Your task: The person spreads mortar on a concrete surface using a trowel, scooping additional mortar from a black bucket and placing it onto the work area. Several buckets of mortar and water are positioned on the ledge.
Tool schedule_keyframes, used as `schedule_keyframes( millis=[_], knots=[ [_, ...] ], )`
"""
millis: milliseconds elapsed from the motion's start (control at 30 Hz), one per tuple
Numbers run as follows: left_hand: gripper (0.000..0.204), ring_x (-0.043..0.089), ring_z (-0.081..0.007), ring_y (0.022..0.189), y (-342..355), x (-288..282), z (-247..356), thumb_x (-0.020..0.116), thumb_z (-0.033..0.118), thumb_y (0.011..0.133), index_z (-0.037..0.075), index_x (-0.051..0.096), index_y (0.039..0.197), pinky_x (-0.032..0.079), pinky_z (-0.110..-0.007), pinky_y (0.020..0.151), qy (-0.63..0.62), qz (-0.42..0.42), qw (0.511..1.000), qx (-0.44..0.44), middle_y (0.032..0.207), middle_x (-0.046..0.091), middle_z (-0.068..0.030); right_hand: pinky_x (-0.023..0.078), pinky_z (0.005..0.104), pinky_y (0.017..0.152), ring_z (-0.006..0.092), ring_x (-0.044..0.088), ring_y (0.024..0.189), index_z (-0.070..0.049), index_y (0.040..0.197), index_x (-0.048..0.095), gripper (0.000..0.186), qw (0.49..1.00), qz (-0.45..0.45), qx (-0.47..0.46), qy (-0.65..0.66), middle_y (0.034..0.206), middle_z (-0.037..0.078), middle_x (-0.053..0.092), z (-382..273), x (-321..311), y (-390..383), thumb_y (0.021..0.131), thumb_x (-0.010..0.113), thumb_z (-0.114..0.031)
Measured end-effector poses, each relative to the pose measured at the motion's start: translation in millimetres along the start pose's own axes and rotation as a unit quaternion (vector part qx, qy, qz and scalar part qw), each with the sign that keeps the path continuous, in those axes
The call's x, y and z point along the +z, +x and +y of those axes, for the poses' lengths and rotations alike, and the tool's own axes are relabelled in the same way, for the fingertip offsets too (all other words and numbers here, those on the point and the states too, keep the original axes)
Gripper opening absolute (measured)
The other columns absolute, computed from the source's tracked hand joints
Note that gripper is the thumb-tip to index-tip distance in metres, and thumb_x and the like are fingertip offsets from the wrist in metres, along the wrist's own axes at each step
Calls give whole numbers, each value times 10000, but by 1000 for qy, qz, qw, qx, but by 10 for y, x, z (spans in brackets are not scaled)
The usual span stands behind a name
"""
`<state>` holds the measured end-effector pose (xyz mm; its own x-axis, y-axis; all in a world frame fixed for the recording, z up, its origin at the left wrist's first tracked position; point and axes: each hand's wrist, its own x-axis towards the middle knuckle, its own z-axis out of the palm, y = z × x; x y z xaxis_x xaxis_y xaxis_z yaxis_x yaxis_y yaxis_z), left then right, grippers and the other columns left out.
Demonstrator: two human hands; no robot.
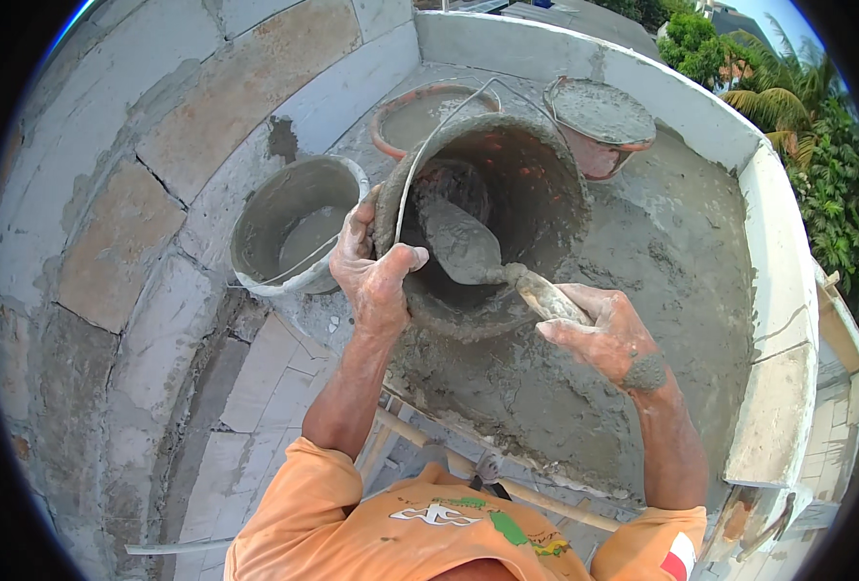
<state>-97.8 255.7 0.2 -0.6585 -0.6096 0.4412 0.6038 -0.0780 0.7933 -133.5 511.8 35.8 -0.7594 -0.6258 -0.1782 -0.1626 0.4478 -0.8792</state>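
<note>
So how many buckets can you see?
4: one tilted in the left hand, a grey one beside the wall, two mortar-filled ones behind. None seem hidden.

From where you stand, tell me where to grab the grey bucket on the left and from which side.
Probably take the grey bucket by its thin wire bail, which lies slack across the open mouth, coming down from above. The rim is wide and smeared with cement, so it would be hard to pinch. The left hand is nearest, but it now grips the rim of the tilted mortar bucket; the right hand holds the trowel.
</note>
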Motion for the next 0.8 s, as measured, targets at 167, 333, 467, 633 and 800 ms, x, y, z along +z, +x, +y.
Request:
schedule_keyframes(
  millis=[167,333,467,633,800],
  knots=[
    [707,597,-212,1053,13,-236,158,656,-7,560,-108,517,1246,484,-314,946,-16,48,999,-20,1153,594,-136,482,309,741,148,569,806,38,1209,627,498,984,176,-9,-11,924,78,648,-122,-353,-571,818,731,-252],
    [711,603,-216,1050,17,-246,288,651,-15,565,-95,515,1258,492,-314,937,-38,58,998,0,1157,596,-142,515,350,730,189,614,805,8,1269,600,507,924,347,-5,-160,1008,100,660,638,-1078,-815,839,717,-235],
    [711,608,-229,1058,-35,-330,373,642,-25,572,-94,508,1267,505,-320,926,-48,63,997,3,1176,597,-160,548,436,722,292,664,841,-91,1383,513,564,685,435,150,-565,1045,129,648,988,-1066,-459,880,689,-273],
    [706,599,-250,1106,-267,-426,557,633,-25,584,-105,505,1274,490,-331,962,-60,63,996,12,1193,594,-190,524,433,836,348,647,996,-73,1363,532,533,720,529,51,-447,1132,163,648,749,-818,-604,882,693,-238],
    [662,586,-199,1111,-444,-293,436,685,10,642,-109,528,1275,437,-304,1000,51,1,999,3,1216,605,-148,504,411,897,367,636,1021,37,1287,570,521,848,425,-116,-294,1203,217,634,302,-360,-886,824,735,-134]
  ],
)
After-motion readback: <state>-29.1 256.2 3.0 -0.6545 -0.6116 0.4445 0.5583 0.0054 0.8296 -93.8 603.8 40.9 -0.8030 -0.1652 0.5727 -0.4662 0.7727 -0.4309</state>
